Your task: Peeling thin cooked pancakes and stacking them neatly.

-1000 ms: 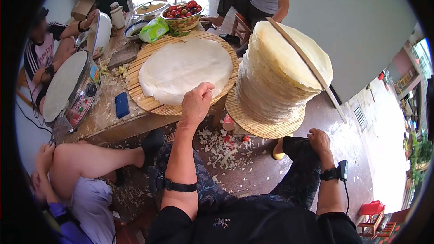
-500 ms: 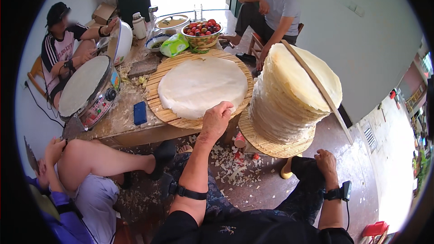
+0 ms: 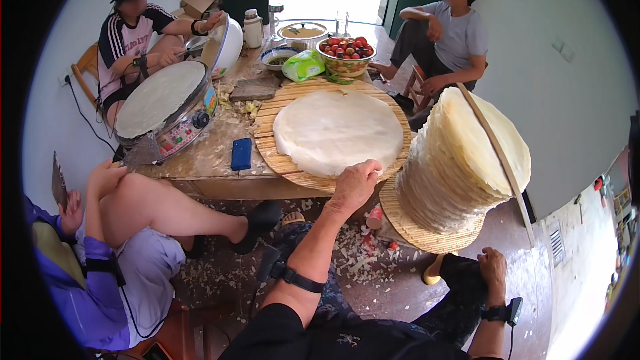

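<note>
My left hand (image 3: 357, 187) reaches to the near right edge of a thin, round, pale pancake (image 3: 339, 132). Its fingers are pinched together at that edge, the tips partly hidden. The pancake lies on a round slatted mat (image 3: 267, 140) on the table. My right hand (image 3: 493, 268) rests on my right knee with the fingers loosely bent and holds nothing. To the right of the mat, a tall stack of similar pancakes (image 3: 440, 170) stands on another slatted mat (image 3: 396, 221). A long wooden stick (image 3: 499, 153) leans across its top.
A round electric griddle (image 3: 163, 103), a blue block-like object (image 3: 241, 154) and a bowl of red fruit (image 3: 345, 57) stand on the table (image 3: 190, 170). One co-worker (image 3: 130, 37) handles a white basin (image 3: 230, 45); another (image 3: 460, 30) sits behind the stack. At left, someone holds a spatula (image 3: 141, 151).
My view has swung left, so the scene sits farther right in the picture. My left hand stays at the pancake's edge, and my right hand stays on the knee.
</note>
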`<action>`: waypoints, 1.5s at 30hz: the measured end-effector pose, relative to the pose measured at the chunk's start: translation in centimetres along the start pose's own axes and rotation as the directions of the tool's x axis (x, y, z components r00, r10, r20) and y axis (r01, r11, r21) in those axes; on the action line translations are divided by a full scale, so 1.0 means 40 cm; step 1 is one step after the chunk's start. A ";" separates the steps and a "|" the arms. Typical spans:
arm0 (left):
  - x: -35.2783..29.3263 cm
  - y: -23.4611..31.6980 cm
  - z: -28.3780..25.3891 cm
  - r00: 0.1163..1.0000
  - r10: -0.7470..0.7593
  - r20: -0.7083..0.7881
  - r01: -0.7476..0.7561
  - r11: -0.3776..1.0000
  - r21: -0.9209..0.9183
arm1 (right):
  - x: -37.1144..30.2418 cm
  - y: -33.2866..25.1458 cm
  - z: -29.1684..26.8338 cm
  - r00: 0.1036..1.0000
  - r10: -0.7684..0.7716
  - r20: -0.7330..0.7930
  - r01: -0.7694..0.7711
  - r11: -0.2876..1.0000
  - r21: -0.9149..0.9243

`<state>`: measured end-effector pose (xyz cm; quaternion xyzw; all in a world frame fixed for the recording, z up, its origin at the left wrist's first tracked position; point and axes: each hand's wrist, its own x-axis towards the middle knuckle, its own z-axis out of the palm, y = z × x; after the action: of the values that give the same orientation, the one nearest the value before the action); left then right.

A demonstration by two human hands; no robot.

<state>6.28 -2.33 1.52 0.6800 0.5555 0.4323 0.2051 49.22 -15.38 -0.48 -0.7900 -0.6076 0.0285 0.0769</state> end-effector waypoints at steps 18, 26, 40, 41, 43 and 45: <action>-0.003 -0.001 -0.006 1.000 0.001 0.026 -0.001 1.000 -0.002 | 0.006 -0.009 0.009 0.998 -0.054 0.028 0.055 0.998 -0.033; -0.001 -0.007 -0.002 1.000 0.019 0.021 -0.019 1.000 -0.009 | -0.002 -0.014 0.007 0.998 -0.057 -0.002 0.057 0.998 -0.037; -0.002 -0.005 0.001 0.999 0.025 0.034 -0.025 1.000 -0.002 | -0.002 -0.012 0.005 0.999 -0.041 -0.004 0.041 0.999 -0.008; -0.002 -0.004 0.001 0.999 0.021 0.038 -0.021 1.000 0.001 | -0.002 -0.011 0.005 0.999 -0.040 -0.004 0.040 0.999 -0.007; -0.003 -0.001 -0.001 0.999 0.016 0.040 -0.016 1.000 0.005 | -0.002 -0.013 0.003 1.000 -0.024 0.009 0.024 1.000 -0.007; -0.003 0.001 -0.002 0.999 0.007 0.046 -0.007 1.000 0.008 | -0.003 -0.020 -0.002 1.000 -0.015 0.014 0.015 1.000 -0.007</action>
<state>6.23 -2.45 1.56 0.6925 0.5501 0.4149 0.2136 48.42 -15.31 -0.29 -0.7855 -0.6141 0.0315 0.0701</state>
